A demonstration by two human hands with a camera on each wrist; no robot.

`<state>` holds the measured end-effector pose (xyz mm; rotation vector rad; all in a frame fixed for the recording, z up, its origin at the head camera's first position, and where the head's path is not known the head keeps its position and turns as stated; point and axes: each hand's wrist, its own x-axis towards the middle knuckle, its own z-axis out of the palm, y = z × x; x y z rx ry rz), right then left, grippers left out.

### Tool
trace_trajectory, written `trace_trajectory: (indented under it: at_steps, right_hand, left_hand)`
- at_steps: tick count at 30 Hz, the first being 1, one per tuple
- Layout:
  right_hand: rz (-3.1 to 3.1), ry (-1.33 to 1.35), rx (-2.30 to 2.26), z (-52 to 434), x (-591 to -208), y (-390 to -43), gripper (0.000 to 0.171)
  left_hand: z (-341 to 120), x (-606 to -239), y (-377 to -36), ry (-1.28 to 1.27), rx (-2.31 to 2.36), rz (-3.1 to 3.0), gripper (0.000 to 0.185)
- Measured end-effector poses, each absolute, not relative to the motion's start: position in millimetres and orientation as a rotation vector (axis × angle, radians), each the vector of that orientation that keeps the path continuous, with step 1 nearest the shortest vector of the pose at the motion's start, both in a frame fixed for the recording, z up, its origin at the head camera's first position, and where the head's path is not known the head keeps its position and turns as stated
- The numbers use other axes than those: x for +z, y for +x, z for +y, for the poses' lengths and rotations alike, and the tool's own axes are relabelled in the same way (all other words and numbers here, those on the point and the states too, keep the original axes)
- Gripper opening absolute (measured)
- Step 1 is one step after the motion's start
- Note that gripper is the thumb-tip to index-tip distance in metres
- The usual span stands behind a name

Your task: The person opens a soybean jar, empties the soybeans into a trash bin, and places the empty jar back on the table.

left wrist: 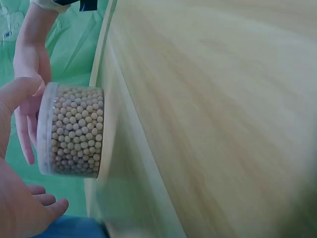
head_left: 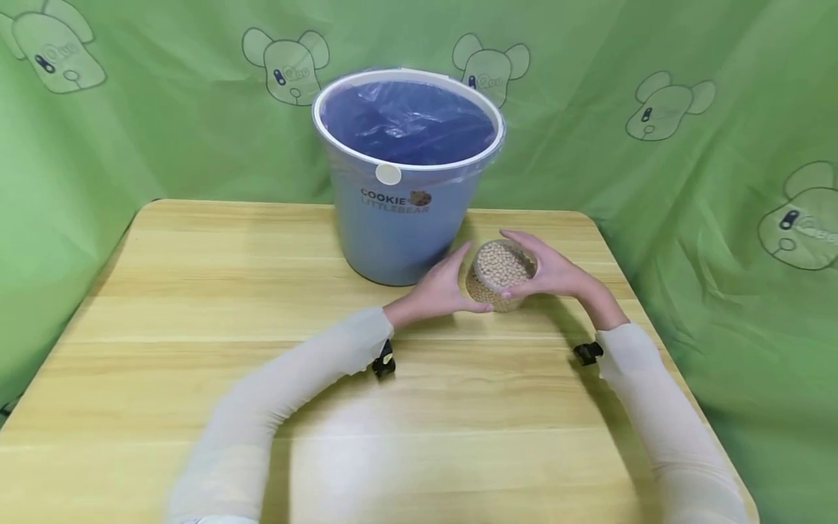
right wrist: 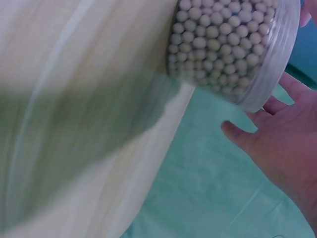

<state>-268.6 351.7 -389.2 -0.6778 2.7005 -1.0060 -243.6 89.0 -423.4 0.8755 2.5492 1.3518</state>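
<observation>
A clear round jar (head_left: 499, 280) full of small pale beige balls stands upright near the bin, with a whitish lid (left wrist: 45, 130) on top. My left hand (head_left: 440, 291) is at the jar's left side, thumb and fingers spread apart; in the left wrist view a gap shows between fingertips and jar. From the right, my right hand (head_left: 550, 269) reaches beside the lid with its fingers extended. The right wrist view has its thumb (right wrist: 237, 136) clear of the jar, while the fingers lie partly hidden behind the lid; whether they touch it I cannot tell.
A blue bin (head_left: 399, 233) with a white rim and a clear plastic liner stands just behind and left of the jar. Under everything is a wood-grain table (head_left: 216, 291) with rounded corners. Green cloth (head_left: 196, 109) with cartoon outlines hangs around the table.
</observation>
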Motion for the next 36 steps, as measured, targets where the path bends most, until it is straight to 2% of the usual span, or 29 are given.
trace_trajectory:
  at_steps: [7,19,29,36]
  right_hand:
    - [2.591,-0.615,-1.060,365.8,-395.7,-270.7,0.128]
    - [2.493,-0.563,-1.116,375.1,-403.7,-270.0,0.130]
    - [2.537,-0.532,-1.161,376.4,-407.0,-269.3,0.125]
    - [2.570,-0.525,-1.218,373.6,-406.7,-263.3,0.123]
  left_hand:
    - [107.9,-435.2,-255.9,0.791,1.557,2.391,0.137]
    - [120.9,-447.9,-266.9,0.774,1.592,2.350,0.140]
    - [134.2,-454.6,-270.5,0.782,1.630,2.388,0.122]
    - [133.0,-453.4,-266.9,0.770,1.682,2.412,0.120]
